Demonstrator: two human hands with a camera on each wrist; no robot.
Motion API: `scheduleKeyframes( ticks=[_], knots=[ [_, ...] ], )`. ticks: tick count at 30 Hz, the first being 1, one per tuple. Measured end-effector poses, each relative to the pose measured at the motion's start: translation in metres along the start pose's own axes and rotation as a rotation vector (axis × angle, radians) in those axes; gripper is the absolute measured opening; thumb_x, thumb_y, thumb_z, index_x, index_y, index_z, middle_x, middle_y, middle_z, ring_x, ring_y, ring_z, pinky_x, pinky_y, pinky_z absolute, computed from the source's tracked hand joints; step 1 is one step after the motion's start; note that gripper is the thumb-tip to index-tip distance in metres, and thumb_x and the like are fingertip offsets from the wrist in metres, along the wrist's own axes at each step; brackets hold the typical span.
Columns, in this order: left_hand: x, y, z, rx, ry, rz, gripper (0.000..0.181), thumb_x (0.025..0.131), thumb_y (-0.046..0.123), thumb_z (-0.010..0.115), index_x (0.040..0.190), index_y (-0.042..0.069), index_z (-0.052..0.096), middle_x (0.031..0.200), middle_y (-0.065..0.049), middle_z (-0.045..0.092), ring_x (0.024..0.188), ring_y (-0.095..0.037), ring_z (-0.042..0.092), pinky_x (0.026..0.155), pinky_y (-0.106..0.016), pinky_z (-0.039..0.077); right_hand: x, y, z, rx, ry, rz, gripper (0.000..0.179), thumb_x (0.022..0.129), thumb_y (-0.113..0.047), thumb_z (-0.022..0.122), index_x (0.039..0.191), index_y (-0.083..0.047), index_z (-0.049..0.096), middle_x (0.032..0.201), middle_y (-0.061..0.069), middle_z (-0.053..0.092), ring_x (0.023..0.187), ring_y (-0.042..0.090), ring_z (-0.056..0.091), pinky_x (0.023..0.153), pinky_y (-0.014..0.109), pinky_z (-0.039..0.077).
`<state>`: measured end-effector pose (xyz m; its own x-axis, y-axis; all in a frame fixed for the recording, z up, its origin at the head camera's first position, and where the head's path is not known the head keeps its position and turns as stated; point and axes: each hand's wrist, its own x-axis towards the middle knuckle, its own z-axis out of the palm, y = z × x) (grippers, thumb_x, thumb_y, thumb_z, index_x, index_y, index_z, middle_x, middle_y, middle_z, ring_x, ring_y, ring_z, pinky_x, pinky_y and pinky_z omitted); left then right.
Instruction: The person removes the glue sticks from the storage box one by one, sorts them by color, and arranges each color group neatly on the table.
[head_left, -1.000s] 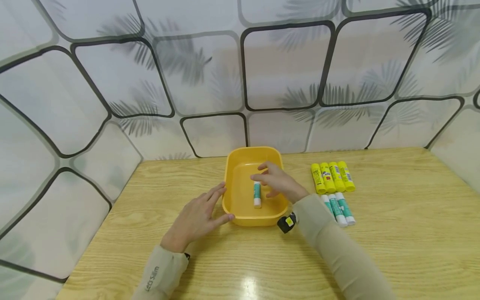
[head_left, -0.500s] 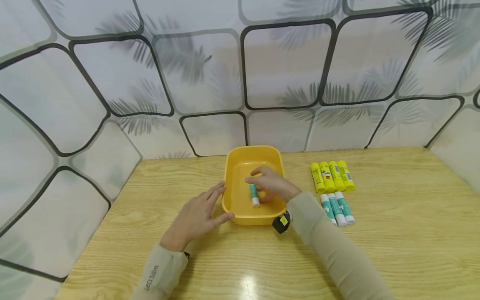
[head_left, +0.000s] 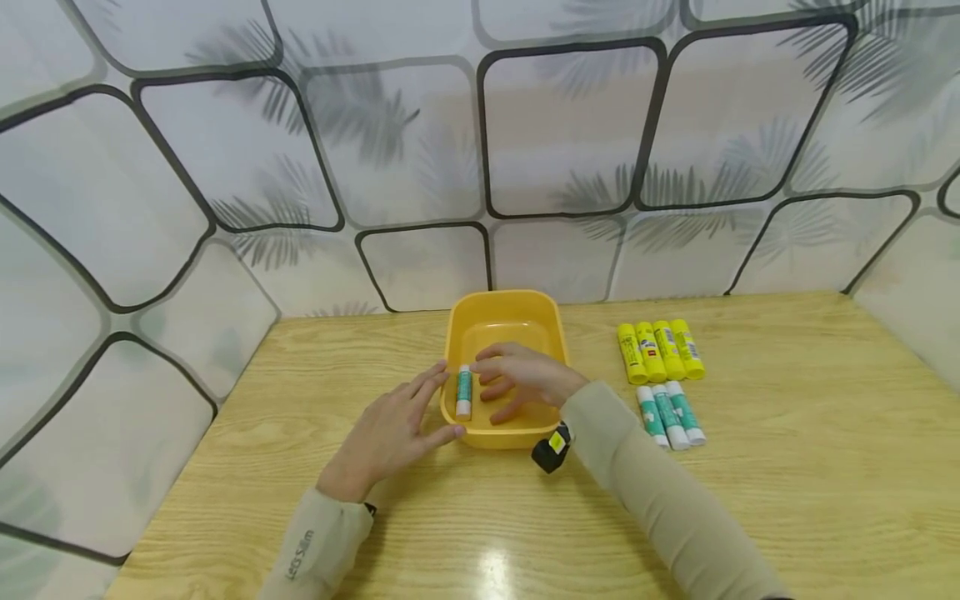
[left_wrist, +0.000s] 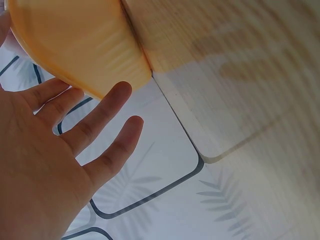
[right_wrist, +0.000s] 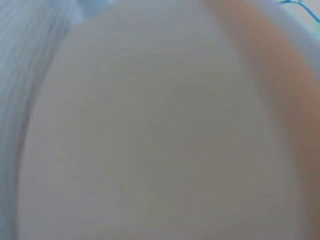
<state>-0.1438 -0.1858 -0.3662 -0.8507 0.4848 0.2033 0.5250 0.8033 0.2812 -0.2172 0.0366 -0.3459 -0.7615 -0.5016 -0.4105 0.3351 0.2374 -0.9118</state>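
In the head view a glue stick with a teal label and white ends lies lengthwise along the left side of the yellow plastic basin. My right hand is inside the basin, just right of the glue stick, fingers loosely bent and spread, with the index fingertip close by its upper end. At the basin's left rim my left hand rests with fingers extended, its fingertips and thumb right at the edge. The left wrist view shows the left hand's spread fingers beside the basin wall. Blur fills most of the right wrist view.
Right of the basin, several yellow glue sticks lie in a row on the wooden table. Three teal-and-white glue sticks lie in front of them. A patterned curtain hangs behind the table.
My right hand has slid the glue stick from the basin's middle to its left side, and its fingers now stand apart from it. The left hand stays at the rim.
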Motion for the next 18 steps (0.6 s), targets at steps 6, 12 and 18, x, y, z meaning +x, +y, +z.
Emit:
scheduleKeyframes(
  ticks=[6, 12, 18],
  knots=[
    [0.0005, -0.0003, 0.0007, -0.003, 0.006, 0.001, 0.078, 0.096, 0.055, 0.063, 0.153, 0.004, 0.043, 0.16, -0.013, 0.038, 0.131, -0.038, 0.053, 0.104, -0.054, 0.046, 0.0036, 0.0009, 0.0061, 0.075, -0.065, -0.011, 0.06, 0.106, -0.023, 0.053, 0.152, 0.006, 0.028, 0.144, 0.03, 0.044, 0.128, 0.043, 0.052, 0.091, 0.052, 0.056],
    [0.0005, 0.0003, 0.0004, -0.004, 0.015, -0.002, 0.079, 0.095, 0.054, 0.065, 0.152, 0.004, 0.044, 0.16, -0.013, 0.038, 0.13, -0.039, 0.053, 0.104, -0.055, 0.046, 0.0046, 0.002, 0.0078, 0.121, -0.054, -0.011, 0.058, 0.107, -0.023, 0.05, 0.152, 0.008, 0.029, 0.142, 0.032, 0.045, 0.125, 0.043, 0.054, 0.094, 0.054, 0.054],
    [0.0004, 0.0005, 0.0012, -0.007, 0.014, -0.002, 0.078, 0.096, 0.054, 0.065, 0.151, 0.003, 0.045, 0.16, -0.013, 0.038, 0.131, -0.039, 0.053, 0.104, -0.055, 0.046, 0.0046, 0.0027, 0.0066, 0.144, -0.095, -0.011, 0.052, 0.109, -0.023, 0.046, 0.151, 0.004, 0.033, 0.138, 0.032, 0.052, 0.123, 0.044, 0.057, 0.094, 0.057, 0.053]
  ],
)
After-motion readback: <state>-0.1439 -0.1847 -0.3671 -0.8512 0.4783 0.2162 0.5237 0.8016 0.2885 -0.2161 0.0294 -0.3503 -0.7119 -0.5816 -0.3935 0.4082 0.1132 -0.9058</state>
